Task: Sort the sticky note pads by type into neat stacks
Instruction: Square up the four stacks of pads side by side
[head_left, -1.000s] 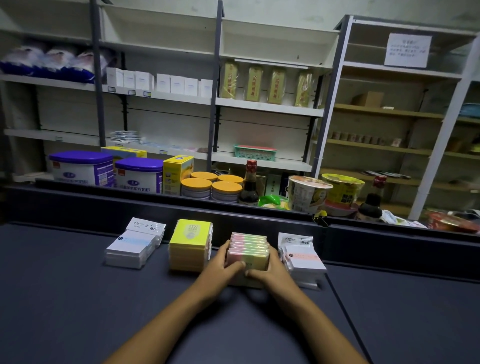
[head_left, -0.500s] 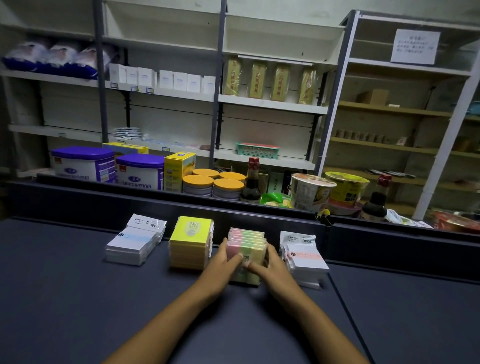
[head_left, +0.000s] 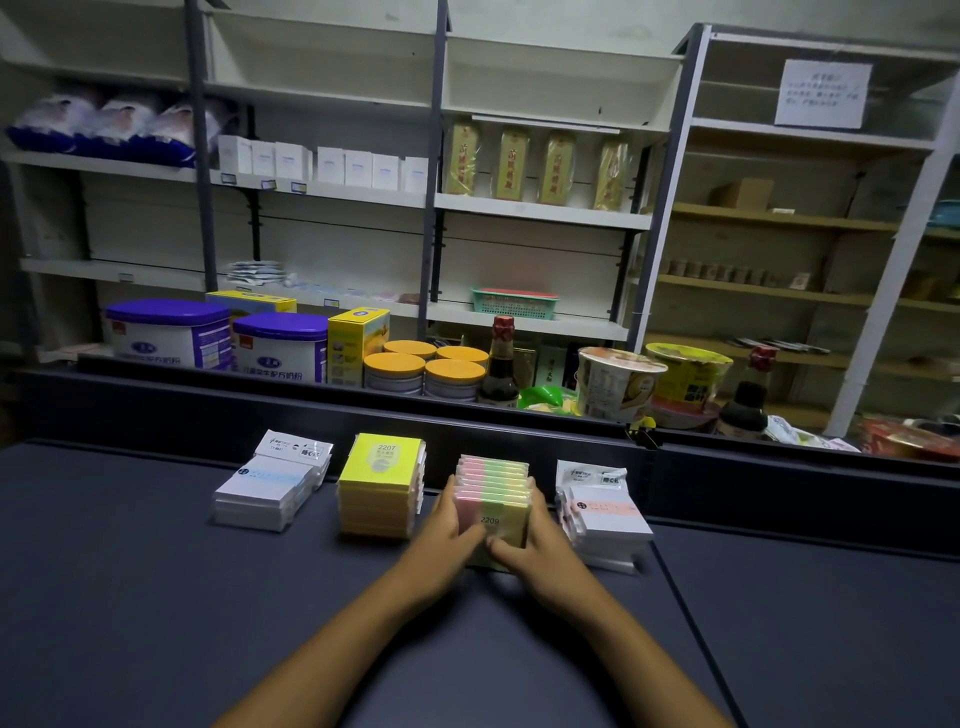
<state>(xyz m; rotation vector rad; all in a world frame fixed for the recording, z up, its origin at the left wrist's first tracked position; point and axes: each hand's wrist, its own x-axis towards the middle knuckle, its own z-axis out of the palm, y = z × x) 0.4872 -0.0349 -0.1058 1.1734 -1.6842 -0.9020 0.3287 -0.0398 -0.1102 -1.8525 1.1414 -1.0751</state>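
Since a second ago your hands have barely shifted: both still cup the multicolour stack, third from the left in the row of four on the desk. Your left hand grips its left side, your right hand its right, thumbs meeting at the near edge. You look to be squaring this pile, apparently a late step. Next, press the fanned pads flush and let go gently, without nudging the yellow stack or the white stack alongside.
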